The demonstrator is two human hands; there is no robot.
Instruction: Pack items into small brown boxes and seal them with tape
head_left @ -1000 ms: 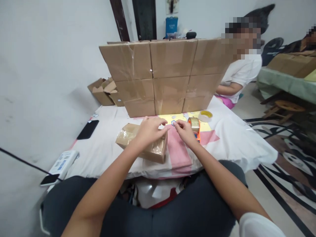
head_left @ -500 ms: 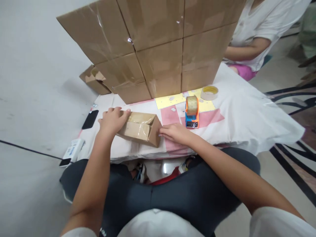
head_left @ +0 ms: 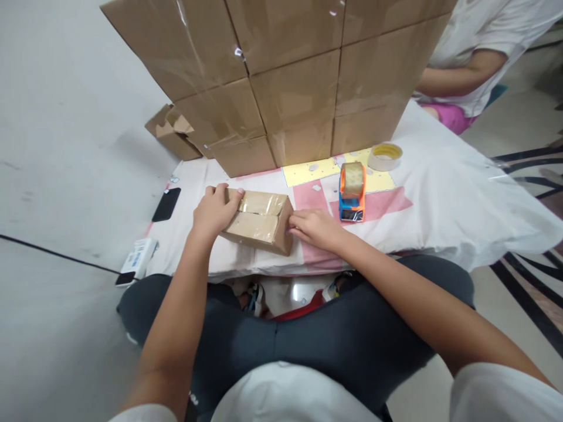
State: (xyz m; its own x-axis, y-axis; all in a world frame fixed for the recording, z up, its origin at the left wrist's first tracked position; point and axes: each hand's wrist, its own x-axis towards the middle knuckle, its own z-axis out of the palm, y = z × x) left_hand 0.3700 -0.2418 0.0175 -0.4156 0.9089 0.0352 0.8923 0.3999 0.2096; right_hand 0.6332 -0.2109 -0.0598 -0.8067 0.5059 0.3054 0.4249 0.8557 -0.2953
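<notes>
A small brown cardboard box (head_left: 257, 227) lies on the cloth-covered table in front of me, with shiny clear tape along its top seam. My left hand (head_left: 215, 210) grips its left end, the thumb on top and the fingers over the far left side. Against the right end face press the bent fingers of my right hand (head_left: 314, 227), held close together; their tips are partly hidden. To the right of that hand stands an orange and blue tape dispenser (head_left: 352, 192) with a roll of tape in it. A loose tape roll (head_left: 386, 157) lies behind the dispenser.
A tall stack of taped cardboard boxes (head_left: 294, 88) rises at the back. An open box (head_left: 173, 133) sits left of it, near the wall. A black phone (head_left: 166, 204) and a white power strip (head_left: 139, 258) lie at left. Another person's arm (head_left: 464, 76) shows behind the stack.
The view has shifted slightly, so most things sit a little further right and higher. Both hands stay on the box, and the right fingers have shifted a little along its end.
</notes>
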